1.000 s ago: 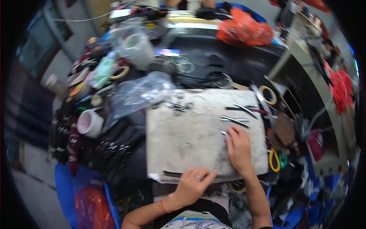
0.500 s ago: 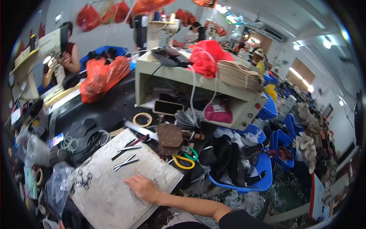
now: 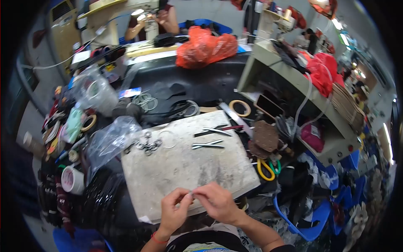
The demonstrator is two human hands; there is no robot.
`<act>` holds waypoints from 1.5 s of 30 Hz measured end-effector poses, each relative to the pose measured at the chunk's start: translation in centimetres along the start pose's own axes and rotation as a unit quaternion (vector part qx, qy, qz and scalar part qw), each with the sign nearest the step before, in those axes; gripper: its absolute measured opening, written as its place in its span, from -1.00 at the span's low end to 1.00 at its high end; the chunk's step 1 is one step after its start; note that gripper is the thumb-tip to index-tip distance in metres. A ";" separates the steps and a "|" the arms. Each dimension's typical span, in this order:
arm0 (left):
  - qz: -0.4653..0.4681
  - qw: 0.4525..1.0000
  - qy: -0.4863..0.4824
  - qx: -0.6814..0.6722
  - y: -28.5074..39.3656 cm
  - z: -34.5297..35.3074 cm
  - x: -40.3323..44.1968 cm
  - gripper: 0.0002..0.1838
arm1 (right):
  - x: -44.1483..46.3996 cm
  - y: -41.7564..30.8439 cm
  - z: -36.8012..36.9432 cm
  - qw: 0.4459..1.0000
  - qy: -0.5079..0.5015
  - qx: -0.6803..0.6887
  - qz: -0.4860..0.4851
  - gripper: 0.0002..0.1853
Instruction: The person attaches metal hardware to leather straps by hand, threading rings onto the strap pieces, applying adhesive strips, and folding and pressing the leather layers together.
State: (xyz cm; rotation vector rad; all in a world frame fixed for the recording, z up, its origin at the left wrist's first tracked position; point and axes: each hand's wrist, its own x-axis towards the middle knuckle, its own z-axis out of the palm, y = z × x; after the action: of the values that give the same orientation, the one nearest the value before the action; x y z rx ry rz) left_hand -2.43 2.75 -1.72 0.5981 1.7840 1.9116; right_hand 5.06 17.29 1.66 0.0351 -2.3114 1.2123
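Both hands meet above the front edge of a worn, pale board (image 3: 168, 185). My left hand (image 3: 175, 208), with a red cord at its wrist, is closed in a pinch. Facing it, my right hand (image 3: 216, 202) pinches at the same spot. Something tiny and greyish shows between the fingertips, too small to name. Farther up the board lie thin silvery strips (image 3: 208, 144), a dark red, pen-like tool (image 3: 218, 131), and a cluster of small dark metal rings (image 3: 147, 144). A thin pale loop (image 3: 168, 139) lies near the rings.
Yellow-handled scissors (image 3: 265, 170) and brown pieces (image 3: 265, 136) lie right of the board. A clear plastic bag (image 3: 112, 140) and a tape roll (image 3: 72, 180) are at left. A blue bin (image 3: 308, 229) stands at lower right. Across the bench, another person (image 3: 168, 21) sits at a machine.
The view has swung left. My right hand, earlier resting alone on the board, is now pinched against my left hand, which has come into view at the board's near edge.
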 end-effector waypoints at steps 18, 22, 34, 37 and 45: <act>0.000 0.994 0.102 0.048 0.2 -0.3 -1.9 -0.90 | -0.7 0.0 1.5 0.980 -0.058 -0.143 -0.129 -0.89; -0.030 0.991 0.103 -0.085 0.0 0.2 -2.0 -0.90 | -1.3 -0.3 2.0 0.967 -0.026 0.198 0.159 -0.92; -0.063 0.992 0.087 -0.064 2.2 -4.9 -0.2 -0.89 | -2.4 -2.3 -6.1 0.959 -0.234 -0.158 0.020 -0.67; -0.042 0.999 -0.009 0.009 2.2 -2.8 0.7 -0.88 | 0.8 -0.9 -1.1 0.983 -0.099 -0.156 -0.013 -0.69; 0.267 0.760 0.136 0.577 -0.6 -7.5 13.0 -0.70 | 1.2 1.0 -0.3 0.992 -0.016 -0.107 0.072 -0.75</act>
State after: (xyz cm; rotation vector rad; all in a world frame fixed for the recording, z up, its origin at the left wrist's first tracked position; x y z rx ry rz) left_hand -17.30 4.59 -2.76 1.3823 3.1960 0.9005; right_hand 3.94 18.32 1.60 -0.1922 -2.4962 1.0297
